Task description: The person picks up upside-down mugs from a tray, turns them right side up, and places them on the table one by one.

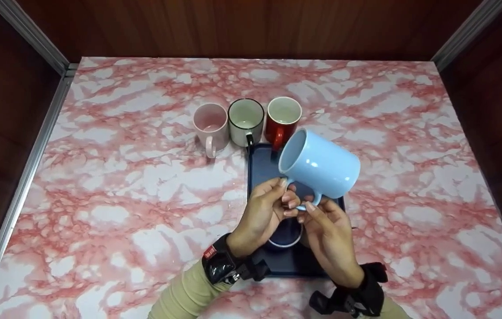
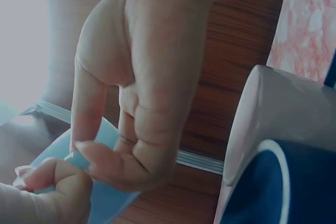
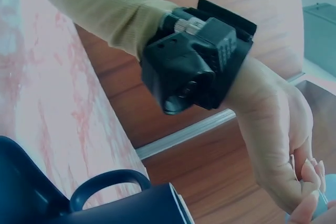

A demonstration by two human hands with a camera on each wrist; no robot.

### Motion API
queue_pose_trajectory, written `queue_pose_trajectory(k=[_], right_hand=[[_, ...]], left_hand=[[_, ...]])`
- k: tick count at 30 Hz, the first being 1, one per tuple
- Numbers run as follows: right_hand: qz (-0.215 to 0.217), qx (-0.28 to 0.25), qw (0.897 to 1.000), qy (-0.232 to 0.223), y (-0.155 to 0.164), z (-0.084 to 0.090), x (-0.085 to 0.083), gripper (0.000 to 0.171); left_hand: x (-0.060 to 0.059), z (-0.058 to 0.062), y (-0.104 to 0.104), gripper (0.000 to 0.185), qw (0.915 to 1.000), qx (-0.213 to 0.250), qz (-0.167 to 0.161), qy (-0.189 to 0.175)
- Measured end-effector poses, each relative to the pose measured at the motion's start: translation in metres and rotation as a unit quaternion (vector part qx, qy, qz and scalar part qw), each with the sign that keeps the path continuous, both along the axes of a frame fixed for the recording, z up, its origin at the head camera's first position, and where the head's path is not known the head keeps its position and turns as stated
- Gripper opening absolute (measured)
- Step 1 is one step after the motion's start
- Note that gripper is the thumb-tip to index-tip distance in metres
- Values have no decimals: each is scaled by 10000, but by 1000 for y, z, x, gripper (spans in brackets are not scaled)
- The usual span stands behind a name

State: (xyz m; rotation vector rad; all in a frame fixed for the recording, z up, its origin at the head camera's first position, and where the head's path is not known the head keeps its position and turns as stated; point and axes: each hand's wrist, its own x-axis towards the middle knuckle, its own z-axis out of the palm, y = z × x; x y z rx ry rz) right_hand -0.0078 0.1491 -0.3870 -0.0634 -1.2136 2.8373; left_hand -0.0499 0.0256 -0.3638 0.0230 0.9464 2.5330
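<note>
Mid-handover I'd say: my left hand (image 1: 262, 212) and right hand (image 1: 328, 230) both pinch the handle of the light-blue mug (image 1: 319, 164), tilted above the navy tray (image 1: 262, 170) beyond my fingers; next one hand must release.

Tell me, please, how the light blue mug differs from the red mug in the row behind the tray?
The light blue mug is lifted and tipped on its side, mouth toward the row; the red mug stands upright on the marbled table. Both the left hand and right hand pinch the blue mug's handle, while nothing touches the red one. The blue mug is blue inside; the red mug is white inside. Both are handled, cylindrical and glossy.
</note>
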Motion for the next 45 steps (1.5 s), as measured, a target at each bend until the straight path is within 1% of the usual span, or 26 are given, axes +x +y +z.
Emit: queue_pose_trajectory(k=[2, 5, 7, 9, 10, 11, 13, 15, 16, 17, 18, 20, 23, 25, 27, 28, 32, 34, 36, 42, 45], right_hand=[[110, -149, 9998, 125, 3, -1, -1, 14], [372, -395, 9980, 315, 6, -4, -3, 16], [526, -517, 9963, 430, 7, -6, -4, 17], [621, -475, 9957, 488, 10, -10, -5, 15], [647, -429, 9956, 525, 12, -15, -6, 13], [679, -491, 9947, 600, 17, -29, -9, 12], [729, -313, 9945, 690, 26, -45, -12, 13], [700, -160, 9947, 735, 31, -51, -14, 13], [710, -133, 9942, 793, 32, -51, -14, 14], [728, -132, 9937, 837, 33, -48, -14, 14], [714, 6, 9941, 821, 31, -33, -12, 13], [703, 16, 9946, 765, 28, -17, -11, 11], [691, 107, 9948, 737, 30, -3, -10, 15], [592, 301, 9955, 670, 33, 2, -11, 16], [473, 506, 9957, 620, 40, 5, -14, 15], [407, 616, 9956, 583, 43, 7, -16, 15], [270, 828, 9946, 559, 63, 12, -25, 12], [182, 926, 9941, 542, 74, 17, -31, 9], [55, 1029, 9933, 517, 84, 20, -37, 6], [-290, 1543, 9874, 190, 106, 22, -56, 7], [-378, 1844, 9821, -33, 110, 19, -65, 7]], left_hand=[[0, -1, 0, 22, 9999, -70, -46, 63], [-1, -4, 0, 22, 9995, -297, -66, 117], [-2, -6, 0, 22, 9985, -516, -60, 156], [-3, -8, 0, 22, 9968, -773, -26, 203], [-4, -9, 0, 23, 9955, -907, 1, 273], [-5, -10, 0, 23, 9939, -1044, 32, 352], [-6, -12, 0, 26, 9896, -1332, 91, 529], [-7, -14, 0, 28, 9845, -1568, 139, 768], [-8, -15, 0, 29, 9818, -1675, 151, 878], [-8, -16, 0, 29, 9791, -1784, 143, 965], [-9, -17, 0, 30, 9762, -1891, 122, 1054], [-10, -18, 0, 29, 9699, -2110, 40, 1217], [-12, -21, -1, 26, 9574, -2486, -97, 1466], [-13, -22, -3, 26, 9495, -2682, -129, 1620], [-14, -24, -7, 28, 9433, -2809, -72, 1770], [-14, -25, -10, 29, 9415, -2828, -7, 1833], [-16, -28, -22, 29, 9336, -2954, 334, 2000], [-16, -31, -29, 29, 9309, -3033, 468, 1982], [-16, -34, -35, 29, 9292, -3123, 525, 1905], [-12, -47, -51, 29, 9316, -3209, 578, 1605], [-10, -53, -58, 30, 9304, -3318, 625, 1423]])
